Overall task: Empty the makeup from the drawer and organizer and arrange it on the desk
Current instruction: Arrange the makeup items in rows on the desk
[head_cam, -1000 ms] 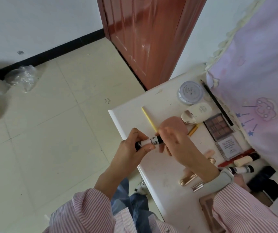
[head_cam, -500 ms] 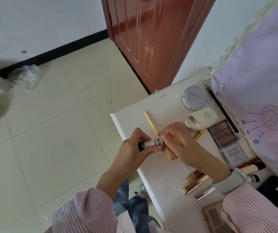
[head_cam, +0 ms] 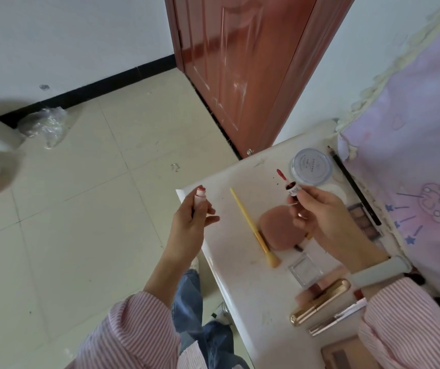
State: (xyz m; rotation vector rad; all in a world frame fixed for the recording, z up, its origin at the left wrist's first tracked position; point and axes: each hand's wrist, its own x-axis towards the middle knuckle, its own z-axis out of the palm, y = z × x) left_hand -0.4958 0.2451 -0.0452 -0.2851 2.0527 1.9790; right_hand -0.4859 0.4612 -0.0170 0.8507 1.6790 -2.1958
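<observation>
- The left hand (head_cam: 192, 225) is gripping an opened lip-gloss tube (head_cam: 200, 198), red neck up, just off the desk's (head_cam: 242, 288) left edge.
- The right hand (head_cam: 319, 217) is pinching the tube's cap (head_cam: 293, 189) above the desk, its red wand (head_cam: 282, 175) pointing at the round jar (head_cam: 311, 166).
- Judging from this, the person is checking the gloss rather than placing it; next, the wand needs guiding straight into the neck, then the tube laying on the desk beside the yellow brush (head_cam: 253, 230).
- The cap is carrying black print too blurred to read; the jar lid's lettering is equally illegible.
- The puff (head_cam: 274, 227), gold tube (head_cam: 319, 302) and palette (head_cam: 365, 222) are lying on the desk.
</observation>
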